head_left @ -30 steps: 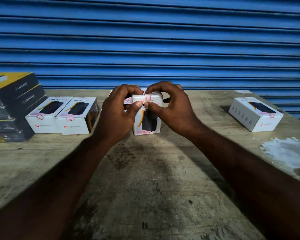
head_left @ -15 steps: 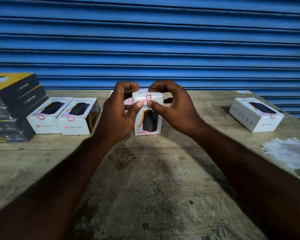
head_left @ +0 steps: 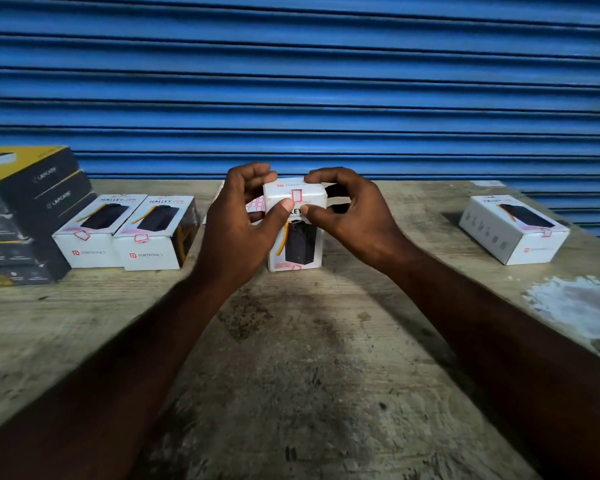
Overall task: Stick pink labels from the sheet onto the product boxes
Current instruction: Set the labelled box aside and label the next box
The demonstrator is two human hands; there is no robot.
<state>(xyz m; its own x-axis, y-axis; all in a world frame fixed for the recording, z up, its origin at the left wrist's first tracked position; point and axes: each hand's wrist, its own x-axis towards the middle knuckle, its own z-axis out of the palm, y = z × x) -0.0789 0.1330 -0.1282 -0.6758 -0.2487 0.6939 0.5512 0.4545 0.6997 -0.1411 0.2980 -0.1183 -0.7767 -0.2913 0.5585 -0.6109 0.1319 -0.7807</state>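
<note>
The left hand point(head_left: 238, 233) and right hand point(head_left: 354, 220) keep their grip curled round the box point(head_left: 294, 244), upright on the bench point(head_left: 291, 341), but both thumbs have slid below the pink label point(head_left: 297, 195). It lies flat, so this box looks done.

You're at what looks like a closed shopfront or trader's stall. A blue roller shutter point(head_left: 291, 81) fills the whole far side, right behind a worn, stained wooden table point(head_left: 291, 375). Boxed stock in retail packaging sits on that table: white Portronics power-bank boxes point(head_left: 153, 252) at the left, middle and far right, and a stack of black-and-yellow Lapcare boxes point(head_left: 32, 209) at the far left.
</note>
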